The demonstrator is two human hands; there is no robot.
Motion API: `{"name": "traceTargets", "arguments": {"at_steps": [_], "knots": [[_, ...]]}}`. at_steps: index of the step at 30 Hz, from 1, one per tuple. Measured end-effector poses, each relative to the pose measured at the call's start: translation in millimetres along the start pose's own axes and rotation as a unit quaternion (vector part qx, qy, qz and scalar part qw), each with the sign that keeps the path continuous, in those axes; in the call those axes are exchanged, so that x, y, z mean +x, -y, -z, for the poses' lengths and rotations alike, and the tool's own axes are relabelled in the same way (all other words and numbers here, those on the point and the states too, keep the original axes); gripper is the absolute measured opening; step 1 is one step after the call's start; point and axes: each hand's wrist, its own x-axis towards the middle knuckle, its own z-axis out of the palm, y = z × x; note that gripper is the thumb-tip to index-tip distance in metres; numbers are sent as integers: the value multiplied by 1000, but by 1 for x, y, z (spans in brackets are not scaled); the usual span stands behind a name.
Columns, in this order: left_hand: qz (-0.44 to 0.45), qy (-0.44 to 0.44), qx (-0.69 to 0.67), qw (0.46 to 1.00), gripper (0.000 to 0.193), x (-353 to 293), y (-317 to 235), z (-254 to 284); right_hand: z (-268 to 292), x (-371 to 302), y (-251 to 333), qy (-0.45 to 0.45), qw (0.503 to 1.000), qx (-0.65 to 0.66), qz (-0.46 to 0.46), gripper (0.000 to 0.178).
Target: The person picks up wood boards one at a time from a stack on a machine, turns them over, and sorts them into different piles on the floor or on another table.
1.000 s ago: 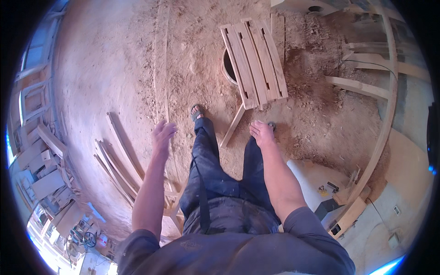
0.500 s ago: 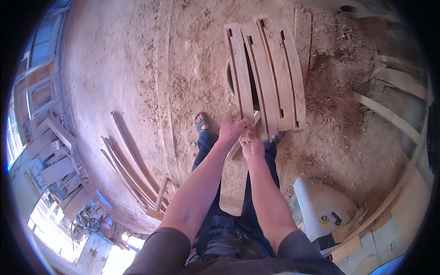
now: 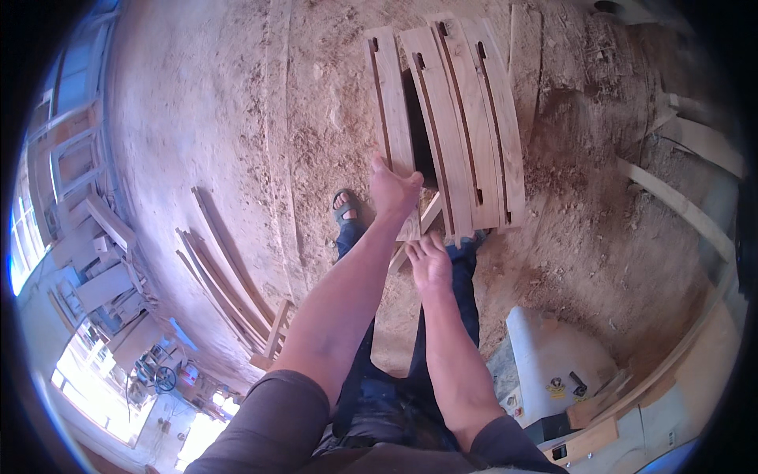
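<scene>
Several pale wooden planks (image 3: pixel 464 110) with long dark grooves and slots lie side by side in front of me, raised above the floor. The leftmost grooved plank (image 3: pixel 385 87) stands apart from the others, with a dark gap between. My left hand (image 3: pixel 394 189) is wrapped round this plank near its close end, thumb across the top. By that plank's near end is my right hand (image 3: pixel 430 262), fingers spread and holding nothing; whether the fingertips touch the wood I cannot tell. Part of a wooden support (image 3: pixel 431 212) shows under the planks.
Long thin wooden strips (image 3: pixel 225 272) lie on the dusty floor at left. Wood offcuts (image 3: pixel 103 288) pile along the left wall, near a machine with a handwheel (image 3: pixel 164 380). At right are a white panel (image 3: pixel 545 355) with a dark tool (image 3: pixel 579 384) and a curved board (image 3: pixel 679 207).
The leftmost plank has shifted left and nearer to me, widening the gap. My left hand has moved left onto it, and my right hand's fingers have spread.
</scene>
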Motion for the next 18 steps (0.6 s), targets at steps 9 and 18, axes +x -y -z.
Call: {"name": "traceTargets", "arguments": {"at_steps": [9,18], "knots": [[-112,-54,33,992,84,-18,5,23,11,9,64,-42,998,4,55,31],[-68,97,-108,987,58,-63,-67,21,-22,-63,57,-93,918,-312,228,29]]}}
